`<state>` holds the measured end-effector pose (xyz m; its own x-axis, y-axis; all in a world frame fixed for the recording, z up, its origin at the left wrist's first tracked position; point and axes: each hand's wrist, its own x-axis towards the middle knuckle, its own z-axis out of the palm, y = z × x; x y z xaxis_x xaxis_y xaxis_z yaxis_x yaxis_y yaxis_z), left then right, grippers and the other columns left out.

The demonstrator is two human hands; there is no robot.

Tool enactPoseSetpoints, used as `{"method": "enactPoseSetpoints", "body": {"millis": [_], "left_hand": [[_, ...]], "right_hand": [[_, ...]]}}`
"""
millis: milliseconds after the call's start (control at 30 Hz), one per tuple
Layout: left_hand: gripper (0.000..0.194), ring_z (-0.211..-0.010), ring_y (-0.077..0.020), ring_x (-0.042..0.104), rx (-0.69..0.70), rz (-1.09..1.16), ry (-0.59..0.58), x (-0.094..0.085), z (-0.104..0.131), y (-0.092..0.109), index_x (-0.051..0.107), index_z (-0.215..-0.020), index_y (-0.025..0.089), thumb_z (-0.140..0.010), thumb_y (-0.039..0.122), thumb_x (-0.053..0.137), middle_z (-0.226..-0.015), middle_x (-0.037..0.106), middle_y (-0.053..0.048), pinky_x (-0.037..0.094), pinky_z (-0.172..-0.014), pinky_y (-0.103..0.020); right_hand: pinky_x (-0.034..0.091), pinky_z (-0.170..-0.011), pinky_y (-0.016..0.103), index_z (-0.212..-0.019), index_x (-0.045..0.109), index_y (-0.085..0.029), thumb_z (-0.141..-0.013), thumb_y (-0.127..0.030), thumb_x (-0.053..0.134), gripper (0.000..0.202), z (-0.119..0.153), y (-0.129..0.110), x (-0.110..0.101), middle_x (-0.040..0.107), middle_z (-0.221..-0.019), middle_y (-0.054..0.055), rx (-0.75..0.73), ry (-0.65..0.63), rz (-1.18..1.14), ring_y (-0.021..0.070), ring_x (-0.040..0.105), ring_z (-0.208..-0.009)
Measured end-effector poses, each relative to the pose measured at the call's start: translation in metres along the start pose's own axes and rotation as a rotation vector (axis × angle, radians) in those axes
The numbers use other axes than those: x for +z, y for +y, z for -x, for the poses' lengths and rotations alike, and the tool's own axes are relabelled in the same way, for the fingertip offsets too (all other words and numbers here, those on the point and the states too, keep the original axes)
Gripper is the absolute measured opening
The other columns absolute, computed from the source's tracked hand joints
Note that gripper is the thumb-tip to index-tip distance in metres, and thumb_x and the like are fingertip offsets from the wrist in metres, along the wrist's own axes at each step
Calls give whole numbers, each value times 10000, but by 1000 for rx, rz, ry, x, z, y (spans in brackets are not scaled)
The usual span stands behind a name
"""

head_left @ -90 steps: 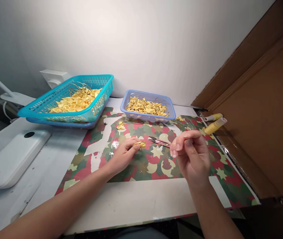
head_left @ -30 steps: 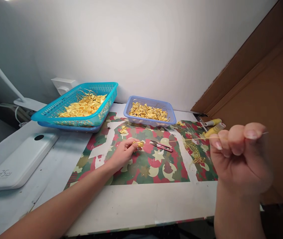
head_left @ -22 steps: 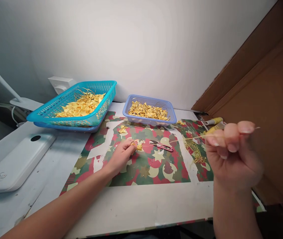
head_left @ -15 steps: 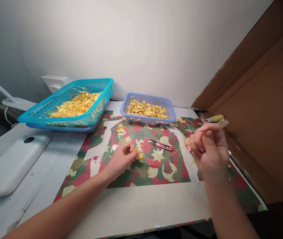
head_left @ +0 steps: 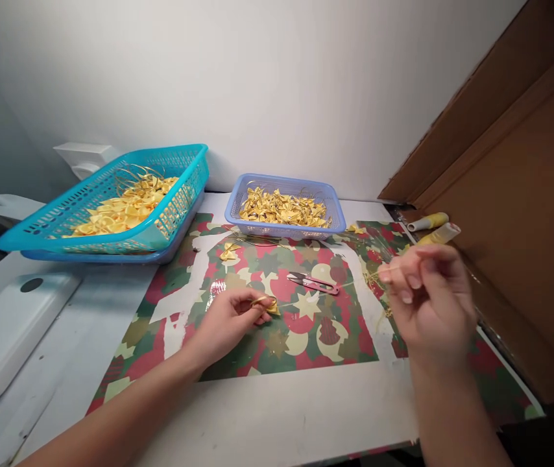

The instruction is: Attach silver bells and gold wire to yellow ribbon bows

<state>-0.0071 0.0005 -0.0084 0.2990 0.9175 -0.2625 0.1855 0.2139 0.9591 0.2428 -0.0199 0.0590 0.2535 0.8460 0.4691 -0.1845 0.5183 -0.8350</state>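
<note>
My left hand (head_left: 231,321) pinches a small gold ribbon bow (head_left: 274,308) between thumb and fingers, low over the patterned sheet. A thin yellowish thread (head_left: 349,283) stretches from the bow across to my right hand (head_left: 433,301), which is raised at the right with its fingers closed on the thread. Below the thread, between my hands, lie pink-handled thread snips (head_left: 313,283). Another gold bow (head_left: 229,251) rests on the sheet beyond my left hand.
A turquoise basket (head_left: 180,211) of yellow bows sits at the back left, stacked on a blue one. Behind the snips is a periwinkle basket (head_left: 284,229) of gold bows. Thread tubes (head_left: 427,222) lie by the cardboard wall (head_left: 505,194). A white device (head_left: 14,324) occupies the left.
My right hand has moved a little to the right, drawing the thread straighter. My left hand keeps the bow in nearly the same place. The view has shifted slightly.
</note>
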Motion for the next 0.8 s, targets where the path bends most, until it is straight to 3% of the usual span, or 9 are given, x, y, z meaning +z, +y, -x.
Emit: {"method": "enactPoseSetpoints", "body": {"millis": [167,467,700,800], "left_hand": [[99,-678,-181,669,13,-43,51,0,-3,-1,668,-744,171,-725,241,601,-774,714,-55,480,-538,-245],[114,-724,-181,676,22,-109,50,2,-5,-1,659,-790,178,-785,241,564,-829,708,-54,479,-530,-234],[214,-900,-201,693,77,-93,0,-1,1,0,701,-961,198,-794,291,605,-1021,668,-63,554,-812,-297],[245,-875,-201,703,63,-126,14,-3,3,0,707,-975,200,-784,327,622,-1081,624,-70,566,-796,-306]], "right_hand": [[371,-524,261,-782,662,-271,-835,-206,648,85,-1,-14,3,361,-569,-49,-110,119,-26,95,326,-477],[412,-527,277,-800,680,-313,-839,-248,671,76,4,-21,3,322,-561,-57,-98,105,-46,92,303,-441],[561,-721,279,-931,713,-277,-862,-250,646,100,11,-4,7,560,-638,-37,115,-52,-99,90,568,-569],[572,-724,293,-931,694,-286,-902,-265,589,111,24,14,20,640,-666,-34,290,-168,-99,106,649,-627]]}}
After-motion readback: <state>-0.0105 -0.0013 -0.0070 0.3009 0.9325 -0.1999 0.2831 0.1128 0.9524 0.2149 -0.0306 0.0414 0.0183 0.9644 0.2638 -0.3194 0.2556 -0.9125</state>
